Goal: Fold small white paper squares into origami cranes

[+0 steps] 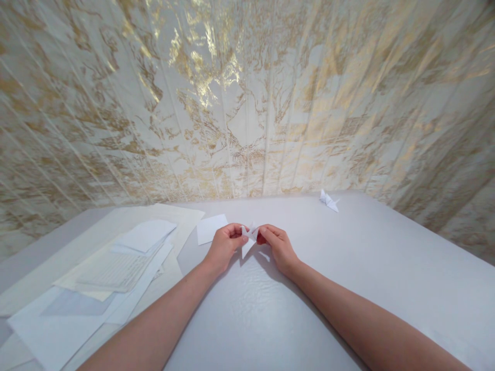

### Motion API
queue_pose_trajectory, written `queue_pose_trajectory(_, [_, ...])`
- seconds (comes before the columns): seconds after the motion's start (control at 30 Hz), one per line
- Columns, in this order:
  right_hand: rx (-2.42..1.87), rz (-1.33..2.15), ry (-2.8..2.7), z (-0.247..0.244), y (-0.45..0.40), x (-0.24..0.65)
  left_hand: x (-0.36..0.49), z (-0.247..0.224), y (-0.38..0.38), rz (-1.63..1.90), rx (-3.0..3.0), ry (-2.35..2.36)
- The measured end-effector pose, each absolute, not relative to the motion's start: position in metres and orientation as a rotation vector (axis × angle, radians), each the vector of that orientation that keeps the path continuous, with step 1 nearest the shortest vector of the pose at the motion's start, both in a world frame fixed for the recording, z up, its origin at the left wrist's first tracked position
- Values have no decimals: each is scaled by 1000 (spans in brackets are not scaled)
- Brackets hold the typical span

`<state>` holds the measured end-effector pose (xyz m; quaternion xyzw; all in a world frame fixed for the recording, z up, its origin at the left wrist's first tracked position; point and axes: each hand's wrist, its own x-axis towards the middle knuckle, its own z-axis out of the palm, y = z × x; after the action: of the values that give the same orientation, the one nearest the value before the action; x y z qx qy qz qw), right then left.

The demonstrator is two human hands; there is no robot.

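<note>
2 bare hands meet above a pale table (371, 288). The left hand (224, 248) pinches 1 side of a small white folded-paper figure (249, 242) between thumb and fingers; the right hand (279, 247) pinches the other side. Just beyond the left hand lies 1 white paper sheet (211, 229). At far right sits 1 white origami crane (329, 201). On the left, overlapping papers (58, 330) include 1 lined page (112, 270) whose writing is too small to read.
</note>
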<state>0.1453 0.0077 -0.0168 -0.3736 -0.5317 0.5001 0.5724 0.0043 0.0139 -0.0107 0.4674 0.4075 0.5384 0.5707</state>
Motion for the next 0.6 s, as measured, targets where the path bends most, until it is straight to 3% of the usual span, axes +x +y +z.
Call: queue_pose_trajectory(0.6, [-1000,1386,-1235,-12,15,147,4,-15,12,1100,1342,1074])
